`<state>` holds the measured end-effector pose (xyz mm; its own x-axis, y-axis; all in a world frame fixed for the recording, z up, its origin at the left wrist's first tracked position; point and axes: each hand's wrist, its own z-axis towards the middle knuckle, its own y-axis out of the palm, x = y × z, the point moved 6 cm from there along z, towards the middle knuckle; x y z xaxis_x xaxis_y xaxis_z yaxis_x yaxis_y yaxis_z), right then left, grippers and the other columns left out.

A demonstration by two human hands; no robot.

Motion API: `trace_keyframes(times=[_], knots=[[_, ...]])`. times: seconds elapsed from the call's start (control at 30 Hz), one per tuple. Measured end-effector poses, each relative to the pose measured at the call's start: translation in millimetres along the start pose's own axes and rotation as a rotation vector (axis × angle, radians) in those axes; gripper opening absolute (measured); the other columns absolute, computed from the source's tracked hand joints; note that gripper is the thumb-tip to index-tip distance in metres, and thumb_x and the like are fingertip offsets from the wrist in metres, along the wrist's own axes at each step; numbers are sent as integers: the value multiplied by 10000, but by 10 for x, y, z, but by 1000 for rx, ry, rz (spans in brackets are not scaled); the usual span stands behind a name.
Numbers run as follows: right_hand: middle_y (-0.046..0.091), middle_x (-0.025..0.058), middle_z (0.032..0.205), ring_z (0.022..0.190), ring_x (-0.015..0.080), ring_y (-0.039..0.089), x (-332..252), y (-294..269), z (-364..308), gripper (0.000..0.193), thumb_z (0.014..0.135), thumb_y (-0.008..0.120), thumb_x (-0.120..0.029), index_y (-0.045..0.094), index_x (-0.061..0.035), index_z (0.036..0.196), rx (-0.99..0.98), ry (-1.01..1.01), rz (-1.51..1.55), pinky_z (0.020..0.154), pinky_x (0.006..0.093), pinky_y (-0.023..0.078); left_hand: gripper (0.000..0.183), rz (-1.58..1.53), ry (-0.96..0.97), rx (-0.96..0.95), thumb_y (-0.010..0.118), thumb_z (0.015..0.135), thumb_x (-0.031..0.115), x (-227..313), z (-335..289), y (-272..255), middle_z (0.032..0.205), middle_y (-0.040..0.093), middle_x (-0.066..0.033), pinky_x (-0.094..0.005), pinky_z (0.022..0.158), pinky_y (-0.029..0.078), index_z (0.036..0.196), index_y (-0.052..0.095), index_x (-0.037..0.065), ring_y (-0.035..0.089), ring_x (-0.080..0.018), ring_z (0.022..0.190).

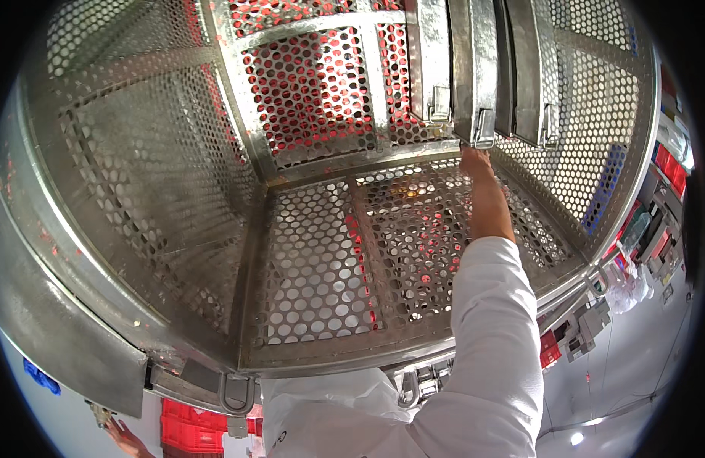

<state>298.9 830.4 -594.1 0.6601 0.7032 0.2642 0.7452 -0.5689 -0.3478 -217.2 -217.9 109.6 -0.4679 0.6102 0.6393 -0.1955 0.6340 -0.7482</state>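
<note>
My right arm, in a white sleeve, reaches deep into a large perforated metal cage (246,351). At its far side my right hand (476,162) is closed on the near end of a long, narrow metal mould (474,69) with a wire clasp. Similar moulds flank it, one on the left (427,61) and others on the right (532,72). My fingertips are partly hidden under the held mould's end. At the lower left edge, my left hand (126,440) has its fingers stretched toward a small metal latch (100,414) beneath a plain metal panel (70,336).
Perforated walls (154,160) enclose the cage, and its floor (307,282) has round holes. Metal loops (236,393) hang at the front rim. Red crates (191,429) stand below on the left. Crates and a clear bag (629,288) lie beyond the right side.
</note>
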Motion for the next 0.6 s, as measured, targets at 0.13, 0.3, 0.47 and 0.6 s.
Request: trace_keyframes(times=[0.13, 0.3, 0.47, 0.6], knots=[[689, 158, 1270, 1147, 342, 668, -154, 160, -349, 536, 878, 676, -381, 606, -167, 1365, 32, -115, 155, 985, 466, 527, 557, -220, 75, 98, 581, 1043, 280, -191, -52, 343, 1535, 463, -175, -426, 1146, 385, 1494, 448, -20, 458, -301, 1403], [700, 242, 883, 873, 437, 683, -1170, -955, -2757, 410, 951, 606, -454, 679, -71, 1079, 245, -346, 537, 812, 509, 520, 412, 513, 1000, 499, 631, 1018, 217, 1043, -362, 949, 1343, 633, -192, -399, 1062, 470, 1340, 604, -39, 616, -295, 1203], [595, 165, 723, 745, 316, 591, -1111, -2714, -4978, 467, 985, 590, -481, 624, -26, 888, 677, -446, 670, 697, 457, 448, 472, 413, 612, 703, 697, 918, 321, 1226, -103, 1180, 1276, 662, -177, -442, 1041, 451, 1281, 649, 22, 616, -324, 1172], [383, 30, 595, 608, 162, 344, -232, -3399, -5570, 603, 990, 628, -473, 496, 8, 651, 1059, -438, 632, 557, 397, 290, 503, 264, 488, 676, 692, 848, 389, 1453, -61, 1261, 1243, 665, -184, -504, 1061, 410, 1230, 675, 63, 592, -367, 1189]])
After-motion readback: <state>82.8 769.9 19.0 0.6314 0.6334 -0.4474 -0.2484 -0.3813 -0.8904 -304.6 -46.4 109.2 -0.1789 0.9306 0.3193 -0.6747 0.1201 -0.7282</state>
